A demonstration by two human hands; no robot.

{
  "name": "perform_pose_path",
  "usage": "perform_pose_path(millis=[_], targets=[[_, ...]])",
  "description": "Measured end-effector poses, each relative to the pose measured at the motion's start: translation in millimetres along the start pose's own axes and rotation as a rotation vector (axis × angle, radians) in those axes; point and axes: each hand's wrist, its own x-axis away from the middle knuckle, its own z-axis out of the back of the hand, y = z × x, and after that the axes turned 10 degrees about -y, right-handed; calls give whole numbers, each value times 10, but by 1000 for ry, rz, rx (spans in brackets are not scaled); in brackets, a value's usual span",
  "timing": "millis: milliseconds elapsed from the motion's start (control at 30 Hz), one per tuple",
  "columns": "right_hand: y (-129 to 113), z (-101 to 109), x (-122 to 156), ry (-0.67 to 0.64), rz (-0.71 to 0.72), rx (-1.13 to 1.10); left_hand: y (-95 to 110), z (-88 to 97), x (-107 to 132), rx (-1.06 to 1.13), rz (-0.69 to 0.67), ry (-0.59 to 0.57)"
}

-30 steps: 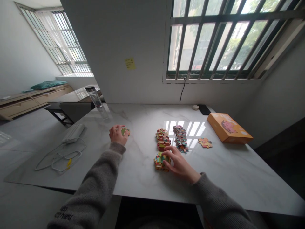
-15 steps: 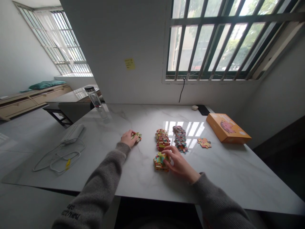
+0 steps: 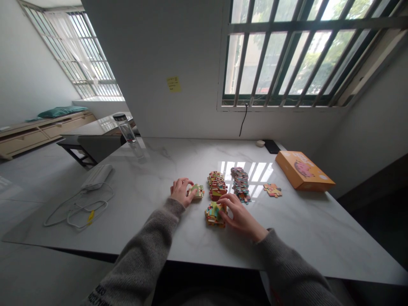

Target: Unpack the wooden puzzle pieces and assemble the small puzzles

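Observation:
My left hand (image 3: 180, 191) rests on the white marble table (image 3: 159, 221) with its fingers closed on a small stack of colourful puzzle pieces (image 3: 196, 191). My right hand (image 3: 237, 212) lies on the near pile of puzzle pieces (image 3: 214, 213), fingertips curled over its right side. Behind it runs a row of stacked pieces (image 3: 217, 185), and a second taller stack (image 3: 240, 182) stands to the right. A few joined pieces (image 3: 273, 190) lie flat farther right.
An orange puzzle box (image 3: 303, 170) sits at the back right. A clear bottle (image 3: 127, 134) stands at the back left, with a white power strip (image 3: 97, 177) and coiled cable (image 3: 76, 208) on the left. A dark phone (image 3: 273, 146) lies near the wall.
My left hand has slid to the right across the table with its puzzle pieces, ending beside the row of stacks. My right hand has stayed on the near pile.

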Motion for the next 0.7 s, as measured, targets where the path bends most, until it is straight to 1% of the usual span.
perform_pose_path(millis=[33, 67, 133, 167, 200, 267, 500, 600, 700], targets=[[-4, 12, 1, -8, -5, -7, -33, 9, 15, 5, -64, 5], [-7, 23, 3, -19, -9, -14, -64, 15, 30, 13, -132, -16], [-11, 38, 9, -49, -7, -21, -117, 13, 54, 18, -239, -115], [-10, 41, 12, -61, -4, -21, -141, 7, 59, 15, -266, -163], [-8, 42, 16, -70, 0, -20, -163, -1, 57, 10, -277, -196], [3, 36, 21, -75, 1, -17, -203, -15, 31, 7, -282, -223], [34, 9, 25, -71, 0, -10, -286, -25, -116, 24, -306, -232], [25, 30, 25, -79, -5, -13, -298, -28, -134, 29, -315, -236], [18, 68, 32, -92, 6, -27, -279, 13, -107, 47, -329, -234]])
